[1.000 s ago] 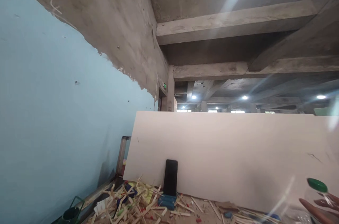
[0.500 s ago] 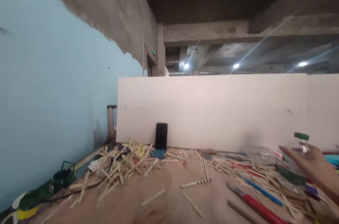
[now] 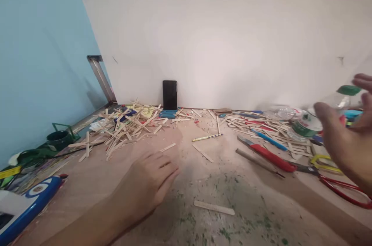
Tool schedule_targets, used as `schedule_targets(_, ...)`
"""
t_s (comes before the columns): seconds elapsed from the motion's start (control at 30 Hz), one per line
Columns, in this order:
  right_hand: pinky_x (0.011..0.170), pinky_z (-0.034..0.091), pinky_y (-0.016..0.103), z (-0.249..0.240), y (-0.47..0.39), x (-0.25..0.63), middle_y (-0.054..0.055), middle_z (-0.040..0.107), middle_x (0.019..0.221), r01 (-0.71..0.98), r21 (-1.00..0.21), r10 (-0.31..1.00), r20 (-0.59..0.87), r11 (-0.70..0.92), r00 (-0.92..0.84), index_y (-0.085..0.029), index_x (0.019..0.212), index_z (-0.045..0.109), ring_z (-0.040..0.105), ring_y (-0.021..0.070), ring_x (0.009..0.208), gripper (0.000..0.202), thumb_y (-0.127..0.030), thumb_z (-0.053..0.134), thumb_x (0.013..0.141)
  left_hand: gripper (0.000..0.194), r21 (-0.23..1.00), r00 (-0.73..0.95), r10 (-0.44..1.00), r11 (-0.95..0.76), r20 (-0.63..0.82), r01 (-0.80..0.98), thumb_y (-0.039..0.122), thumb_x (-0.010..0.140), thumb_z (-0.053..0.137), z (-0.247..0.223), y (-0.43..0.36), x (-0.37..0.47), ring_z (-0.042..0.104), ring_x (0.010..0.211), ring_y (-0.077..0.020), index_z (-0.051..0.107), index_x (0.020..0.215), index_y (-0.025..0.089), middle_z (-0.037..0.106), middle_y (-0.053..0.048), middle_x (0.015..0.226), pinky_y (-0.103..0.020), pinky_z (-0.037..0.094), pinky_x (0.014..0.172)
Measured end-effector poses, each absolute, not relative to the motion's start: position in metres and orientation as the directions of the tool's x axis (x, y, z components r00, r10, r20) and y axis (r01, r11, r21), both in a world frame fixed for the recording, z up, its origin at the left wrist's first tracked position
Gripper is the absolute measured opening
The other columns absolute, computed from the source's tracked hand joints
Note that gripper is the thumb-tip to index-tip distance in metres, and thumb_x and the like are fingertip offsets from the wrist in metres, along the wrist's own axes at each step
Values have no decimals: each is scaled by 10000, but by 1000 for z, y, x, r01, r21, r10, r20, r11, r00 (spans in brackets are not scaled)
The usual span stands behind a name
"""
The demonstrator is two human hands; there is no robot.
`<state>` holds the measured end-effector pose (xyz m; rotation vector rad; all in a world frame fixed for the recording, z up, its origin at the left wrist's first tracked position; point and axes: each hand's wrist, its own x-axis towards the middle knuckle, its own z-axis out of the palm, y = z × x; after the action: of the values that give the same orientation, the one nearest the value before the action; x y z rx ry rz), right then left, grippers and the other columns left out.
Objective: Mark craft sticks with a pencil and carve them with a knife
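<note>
Low over the near left part of the table (image 3: pixel 186 184), my left hand (image 3: pixel 154 178) has its fingers curled downward, and what lies beneath them is hidden. At the right edge my right hand (image 3: pixel 345 133) is raised with thumb and fingers spread, holding nothing. Behind it stands a clear plastic bottle (image 3: pixel 308 124) with a green cap (image 3: pixel 348 90), partly covered by the hand. A wooden stick (image 3: pixel 213 207) lies in front of my left hand, to its right. A striped pencil (image 3: pixel 207 137) and thin sticks lie farther back.
A black phone (image 3: pixel 170 95) stands upright before the white board (image 3: pixel 203 44). Piles of sticks (image 3: pixel 128 126) lie left and right. A red-handled knife (image 3: pixel 273 157) and scissors (image 3: pixel 345 191) are at right, a green cup (image 3: pixel 59 139) and blue object (image 3: pixel 43 195) at left.
The view has tilted down, showing more of the table. My left hand has come into view over the table. My right hand is now nearer, with its fingers spread.
</note>
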<state>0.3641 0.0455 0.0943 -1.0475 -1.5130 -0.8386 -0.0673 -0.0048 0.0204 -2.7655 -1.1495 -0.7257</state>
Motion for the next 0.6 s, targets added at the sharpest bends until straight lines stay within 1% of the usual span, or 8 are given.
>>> schedule_targets(0.07, 1084, 476, 599, 93, 49, 346, 176, 686, 1364, 862, 141, 76, 976, 487, -203, -234, 1397, 662, 624, 405, 1305, 563, -316, 812, 861, 352, 114, 551, 673, -678, 493, 726, 225, 1092, 446, 25, -1, -73, 651, 798, -216, 733, 894, 179, 747, -39, 866, -366, 447, 787)
schedule_targets(0.13, 1036, 514, 551, 89, 54, 324, 164, 733, 1243, 796, 153, 188, 930, 585, -316, -231, 1316, 688, 680, 354, 1197, 433, -131, 722, 897, 321, 152, 445, 708, -608, 549, 779, 260, 1086, 478, 31, 4, -80, 683, 844, -221, 754, 943, 180, 777, -41, 920, -366, 469, 819)
schedule_targets(0.2, 892, 586, 424, 81, 61, 300, 107, 774, 1066, 723, 173, 329, 803, 669, -497, -230, 1182, 717, 735, 264, 974, 285, -100, 645, 938, 292, 215, 318, 744, -523, 588, 825, 300, 1076, 516, 37, 9, -87, 712, 912, -224, 774, 1004, 186, 801, -42, 998, -358, 488, 851)
schedule_targets(0.3, 905, 594, 407, 58, 80, 267, 109, 784, 1116, 648, 195, 475, 534, 736, -700, -192, 1119, 740, 729, 266, 1039, 231, -112, 580, 974, 275, 258, 214, 770, -440, 601, 860, 318, 1066, 541, 43, 14, -94, 731, 938, -220, 789, 1082, 200, 813, -36, 1052, -341, 507, 845)
schedule_targets(0.4, 915, 591, 433, 31, 107, 244, 136, 766, 1157, 641, 203, 556, 351, 741, -754, -142, 1193, 725, 719, 268, 1047, 262, -99, 578, 980, 273, 243, 218, 781, -425, 585, 872, 296, 1055, 542, 42, 16, -96, 734, 951, -227, 787, 1129, 199, 811, -40, 1076, -345, 520, 847)
schedule_targets(0.47, 916, 598, 438, 17, 122, 235, 108, 733, 1192, 652, 197, 599, 267, 733, -755, -152, 1222, 697, 710, 239, 1039, 228, -232, 645, 1015, 281, 233, 222, 799, -408, 558, 883, 269, 1050, 532, 40, 19, -98, 730, 968, -239, 781, 1158, 194, 805, -50, 1084, -363, 527, 868)
schedule_targets(0.53, 915, 605, 444, 11, 131, 230, 96, 696, 1248, 668, 190, 636, 208, 719, -743, -168, 1263, 670, 699, 228, 1055, 306, -357, 672, 1022, 291, 230, 223, 823, -388, 523, 893, 235, 1042, 521, 36, 23, -101, 728, 975, -251, 777, 1172, 187, 801, -61, 1089, -382, 533, 878)
schedule_targets(0.6, 925, 605, 453, 11, 134, 230, 104, 674, 1294, 689, 185, 668, 169, 701, -725, -175, 1297, 655, 690, 236, 1084, 345, -387, 668, 1025, 287, 232, 235, 843, -382, 485, 894, 206, 1028, 526, 31, 29, -104, 727, 992, -263, 781, 1155, 181, 798, -71, 1107, -395, 540, 883)
